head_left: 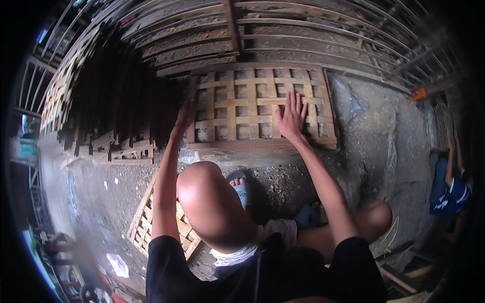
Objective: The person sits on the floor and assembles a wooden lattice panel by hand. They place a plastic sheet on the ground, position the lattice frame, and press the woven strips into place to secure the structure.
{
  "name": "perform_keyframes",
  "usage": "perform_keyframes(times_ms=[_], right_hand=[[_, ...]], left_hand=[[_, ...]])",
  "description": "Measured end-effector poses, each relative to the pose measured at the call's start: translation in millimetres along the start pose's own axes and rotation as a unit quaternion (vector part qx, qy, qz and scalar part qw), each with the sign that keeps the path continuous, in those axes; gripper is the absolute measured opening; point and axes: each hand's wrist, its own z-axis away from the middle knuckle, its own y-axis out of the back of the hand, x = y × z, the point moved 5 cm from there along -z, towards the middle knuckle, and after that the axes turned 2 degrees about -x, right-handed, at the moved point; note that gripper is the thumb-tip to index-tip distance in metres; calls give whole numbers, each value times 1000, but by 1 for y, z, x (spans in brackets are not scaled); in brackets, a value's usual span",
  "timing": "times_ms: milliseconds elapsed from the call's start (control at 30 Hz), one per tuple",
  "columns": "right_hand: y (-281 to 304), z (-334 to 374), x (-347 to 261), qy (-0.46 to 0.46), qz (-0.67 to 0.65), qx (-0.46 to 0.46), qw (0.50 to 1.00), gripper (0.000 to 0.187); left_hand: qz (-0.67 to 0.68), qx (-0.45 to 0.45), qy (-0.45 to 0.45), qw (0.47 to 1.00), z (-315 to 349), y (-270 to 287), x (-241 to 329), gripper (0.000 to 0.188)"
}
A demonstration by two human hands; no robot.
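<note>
Ground is packed grey gravel and dirt (283,187), rough and stony, paler and smoother toward the right; rows of long weathered wooden slats (303,35) curve across the top of the view, with thin metal bars at the far right edge; a dark stack of lattice panels (116,106) stands at left, its slat ends ragged. Directly ahead lies a square wooden lattice panel (237,108), pale thin strips crossed into a grid of small square gaps, framed by thicker battens, flat on the ground. Left hand (186,115) sits at the panel's left edge, fingers curled against the frame; whether it grips or only presses, cannot tell. Right hand (292,117) lies flat and open on the lattice's right half, fingers spread, grasping nothing. Person squats, bare knees forward, a blue sandal (242,188) on the gravel below the panel. A second lattice panel (151,222) lies tilted at lower left, partly under the left arm; another person in blue (449,192) sits at far right.
</note>
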Motion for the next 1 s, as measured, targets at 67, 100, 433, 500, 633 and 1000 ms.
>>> perform_keyframes(times_ms=[67,100,433,500,633,1000], right_hand=[[-1,0,4,6,-33,1,999,78],[-1,-1,7,10,-54,-15,998,78],[121,-46,104,68,72,-274,957,35],[144,-20,139,-6,53,-246,968,23],[137,86,298,-143,133,-354,914,25],[115,226,385,-118,48,-503,855,27]], left_hand=[[-9,-41,-2,999,7,-8,5,57],[-14,-53,-4,998,7,-6,6,56],[-114,-125,-163,972,-66,59,106,55],[-100,-168,-290,937,-85,86,184,53],[-152,-172,-408,884,-20,56,403,50],[-276,-341,-509,740,111,-22,460,57]])
